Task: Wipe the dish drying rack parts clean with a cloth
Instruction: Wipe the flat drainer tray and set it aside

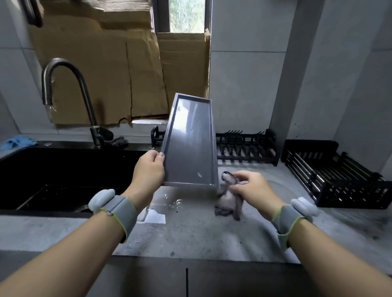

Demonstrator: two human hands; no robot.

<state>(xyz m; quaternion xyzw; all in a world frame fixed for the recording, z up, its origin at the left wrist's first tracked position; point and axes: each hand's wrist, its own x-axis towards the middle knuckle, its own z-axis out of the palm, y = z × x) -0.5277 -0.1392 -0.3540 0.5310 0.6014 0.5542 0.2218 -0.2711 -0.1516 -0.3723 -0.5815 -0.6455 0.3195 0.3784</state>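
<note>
Above the grey worktop [186, 235], just right of the black sink [61, 176], a long grey drip tray [192, 143] is held up off the surface. Its long axis runs away from the person, near end low and far end raised toward the cardboard [99, 76] that covers the window, with the shallow inner face turned to the camera and tilted slightly rightward at the top. No brand, label or writing can be read on it or anywhere nearby.

Behind the tray, against the wall, stands a black plate rack [246, 146], partly hidden by the tray. Well to the right lies a black slatted basket [337, 174], set at an angle on the worktop. A curved metal tap [67, 93] rises behind the sink, with a blue cloth [18, 141] at the sink's far left corner and a dark scourer [119, 141] beside the tap's base.

The left hand [147, 175] holds the tray by its left long edge near the lower corner, thumb on the front face. The right hand [254, 188] pinches a bunched grey cloth [227, 201], which hangs down just beside the tray's lower right corner; whether it touches is unclear. Both wrists wear grey bands.
</note>
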